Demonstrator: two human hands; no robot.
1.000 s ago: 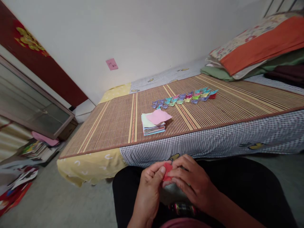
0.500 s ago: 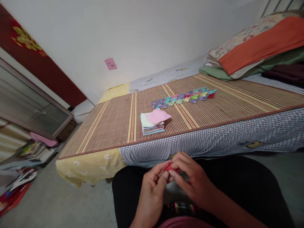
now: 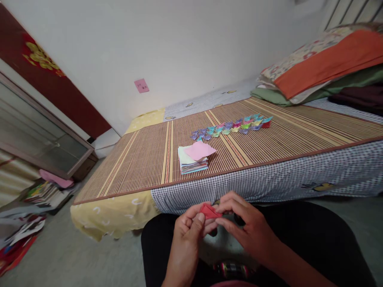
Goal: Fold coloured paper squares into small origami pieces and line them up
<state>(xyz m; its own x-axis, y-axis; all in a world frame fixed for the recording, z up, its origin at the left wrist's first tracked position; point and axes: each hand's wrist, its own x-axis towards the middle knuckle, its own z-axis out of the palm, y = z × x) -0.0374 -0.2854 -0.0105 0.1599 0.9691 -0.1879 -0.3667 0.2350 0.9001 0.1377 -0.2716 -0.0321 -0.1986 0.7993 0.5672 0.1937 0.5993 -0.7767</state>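
A small piece of folded red paper (image 3: 210,211) is held between my two hands, above my lap and in front of the bed edge. My left hand (image 3: 191,231) pinches its left side, the thumb on top and the fingers underneath. At its right corner, the thumb and fingertips of my right hand (image 3: 243,217) close on the paper. On the mat beyond lies a stack of square coloured paper (image 3: 194,165), topped by a skewed pink sheet (image 3: 200,150). Behind the stack, folded paper pieces (image 3: 230,126) in many colours stand in rows.
A striped mat (image 3: 143,159) covers the bed, with checked cloth (image 3: 269,181) hanging at its front. Folded bedding (image 3: 326,67) is piled at the right. A glass-fronted cabinet (image 3: 38,127) stands at the left, with books (image 3: 42,193) beside it. A pink note (image 3: 141,85) is on the wall.
The red paper now shows more of its flat face, less covered by my fingers. My right fingers have drawn slightly toward its right corner. The camera view has tilted slightly.
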